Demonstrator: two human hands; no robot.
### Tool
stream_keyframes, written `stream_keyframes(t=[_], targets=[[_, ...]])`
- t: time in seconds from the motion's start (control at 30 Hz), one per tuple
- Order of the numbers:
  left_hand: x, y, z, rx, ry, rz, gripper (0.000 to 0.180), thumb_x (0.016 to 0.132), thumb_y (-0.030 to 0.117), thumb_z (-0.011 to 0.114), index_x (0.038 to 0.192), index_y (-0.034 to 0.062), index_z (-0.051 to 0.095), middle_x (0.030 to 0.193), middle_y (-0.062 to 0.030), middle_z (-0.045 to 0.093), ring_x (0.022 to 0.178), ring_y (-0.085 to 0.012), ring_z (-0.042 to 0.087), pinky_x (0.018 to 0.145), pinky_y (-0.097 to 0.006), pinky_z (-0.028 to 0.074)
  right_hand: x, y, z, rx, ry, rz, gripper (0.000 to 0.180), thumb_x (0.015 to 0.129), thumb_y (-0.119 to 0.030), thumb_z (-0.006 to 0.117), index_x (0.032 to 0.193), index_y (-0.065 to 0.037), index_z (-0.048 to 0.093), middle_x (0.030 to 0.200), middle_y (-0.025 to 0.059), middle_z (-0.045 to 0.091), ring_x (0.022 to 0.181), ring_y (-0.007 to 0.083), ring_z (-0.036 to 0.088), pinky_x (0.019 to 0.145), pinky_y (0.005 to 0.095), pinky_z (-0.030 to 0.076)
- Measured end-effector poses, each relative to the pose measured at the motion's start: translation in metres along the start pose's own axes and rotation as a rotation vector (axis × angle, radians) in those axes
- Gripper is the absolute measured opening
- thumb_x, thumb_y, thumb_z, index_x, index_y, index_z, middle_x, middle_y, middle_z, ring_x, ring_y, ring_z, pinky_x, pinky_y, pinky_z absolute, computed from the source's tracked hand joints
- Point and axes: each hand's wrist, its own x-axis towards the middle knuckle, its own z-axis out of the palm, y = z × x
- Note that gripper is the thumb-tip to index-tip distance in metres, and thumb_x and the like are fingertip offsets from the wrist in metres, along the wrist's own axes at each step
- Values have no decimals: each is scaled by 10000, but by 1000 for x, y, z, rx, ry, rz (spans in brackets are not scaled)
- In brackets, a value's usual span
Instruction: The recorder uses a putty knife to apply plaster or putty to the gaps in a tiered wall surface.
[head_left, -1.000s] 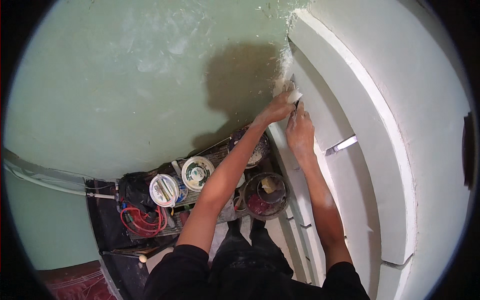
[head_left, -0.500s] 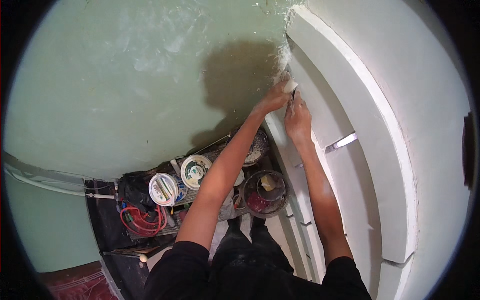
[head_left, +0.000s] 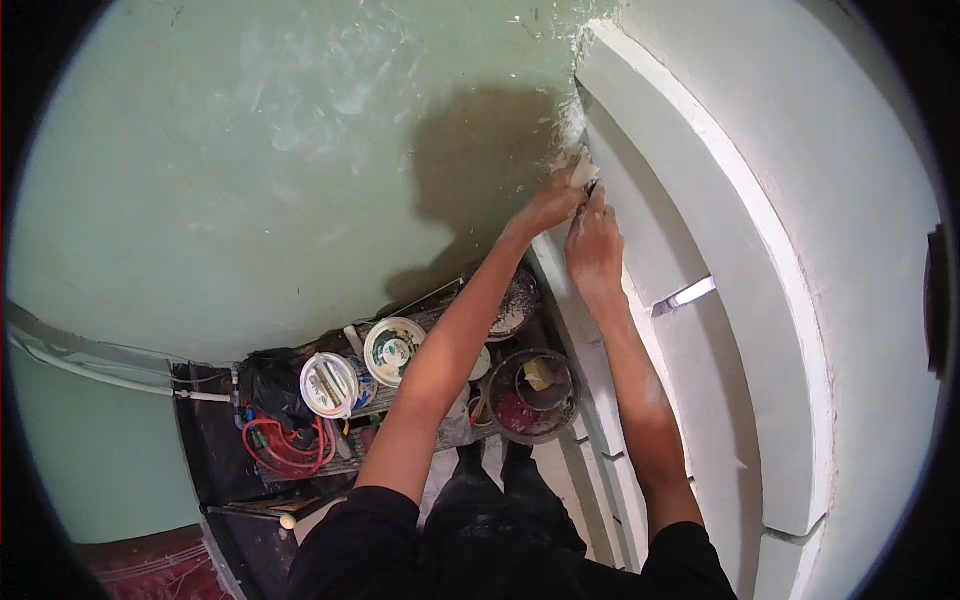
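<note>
My left hand (head_left: pixel 556 202) is raised at the corner where the green wall meets the white curved shelving. Its fingers are closed round a small off-white piece (head_left: pixel 583 173) that looks like a putty-covered scraper or a lump of filler; which, I cannot tell. Just below and to the right, my right hand (head_left: pixel 595 245) is closed, its fingertips close to the left hand. A small dark bit (head_left: pixel 591 187) shows at those fingertips; most of what it grips is hidden. Rough white filler (head_left: pixel 570 118) covers the corner seam just above both hands.
White curved ledges (head_left: pixel 745 190) rise along the right. Below my left arm, a plank platform holds a lidded white tub (head_left: pixel 329 386), another tub (head_left: pixel 393 350), a dark bucket (head_left: pixel 534 397) with a smaller pot inside, and a red hose (head_left: pixel 290 455). The green wall (head_left: pixel 250 200) fills the left.
My hands stay together at the corner, with only slight finger and wrist movement. The whole view has shifted a little, and the pot inside the dark bucket appears slightly shifted.
</note>
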Motion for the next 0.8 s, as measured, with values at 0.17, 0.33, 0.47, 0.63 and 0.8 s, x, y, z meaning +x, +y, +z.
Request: stream_keyframes(t=[0.17, 0.33, 0.47, 0.63, 0.8], targets=[[2, 6, -11, 78, -64, -72, 392, 778, 80, 539, 1160, 2, 584, 1025, -153, 639, 950, -256, 594, 838, -364, 471, 5, 3, 11, 0, 25, -6, 494, 931, -90, 474, 1387, 53, 344, 1041, 318, 575, 919, 494, 589, 783, 540, 481], [-19, 32, 2, 149, 51, -6, 370, 799, 82, 513, 1155, 7, 580, 961, -87, 616, 886, -195, 560, 794, -347, 463, -2, 6, -12, 41, 36, -102, 489, 927, -77, 476, 1380, 66, 358, 1014, 330, 580, 906, 497, 590, 775, 534, 482], [-11, 25, 0, -26, -39, -27, 370, 746, 65, 570, 1106, -20, 590, 945, -164, 640, 903, -259, 610, 800, -371, 488, -3, -5, -24, 29, -14, -48, 486, 932, -75, 477, 1381, 68, 359, 1007, 331, 579, 907, 497, 591, 776, 532, 483], [-4, 20, 4, -88, -22, 17, 398, 737, 52, 552, 1126, -24, 576, 953, -161, 635, 926, -254, 602, 812, -369, 479, 1, -5, -15, 32, 22, -14, 491, 938, -79, 467, 1388, 71, 341, 1018, 328, 579, 909, 495, 594, 775, 535, 482], [6, 15, -7, -37, -125, -90, 499, 739, 53, 523, 1232, -18, 550, 1117, -206, 610, 983, -291, 598, 857, -364, 477, 12, -1, -5, 8, 23, -32, 479, 945, -91, 462, 1379, 75, 345, 1025, 331, 577, 910, 495, 594, 775, 540, 479]])
